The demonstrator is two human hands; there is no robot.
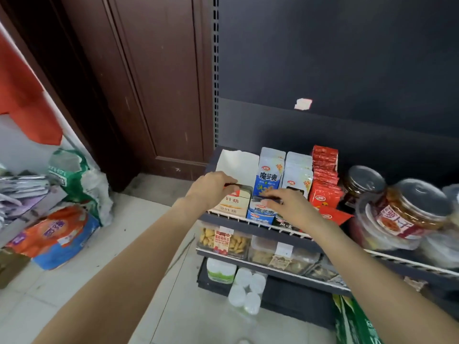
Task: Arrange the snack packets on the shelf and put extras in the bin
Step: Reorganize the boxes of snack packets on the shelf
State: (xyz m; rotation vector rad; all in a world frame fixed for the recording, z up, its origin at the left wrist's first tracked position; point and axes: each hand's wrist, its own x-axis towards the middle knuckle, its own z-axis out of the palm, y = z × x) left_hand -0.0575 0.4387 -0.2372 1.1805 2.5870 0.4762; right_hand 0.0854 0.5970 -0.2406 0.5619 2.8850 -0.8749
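On the top shelf [248,220] stand rows of snack packets. My left hand [211,188] grips the top edge of a stack of beige packets [231,203] at the shelf's left end. My right hand [285,203] pinches the top of a blue-and-white packet [260,212] in the neighbouring front row. Behind it stands a taller blue-and-white packet [269,175], then grey-white packets [298,172] and a row of red packets [325,177]. One red packet [335,216] lies tilted just right of my right wrist. No bin is identifiable.
A white carton [236,161] stands behind the beige stack. Lidded jars [409,212] crowd the shelf's right side. Lower shelves hold clear snack boxes [223,240] and white bottles [246,289]. Bags [57,234] lie on the tiled floor at left, beside a brown door [154,83].
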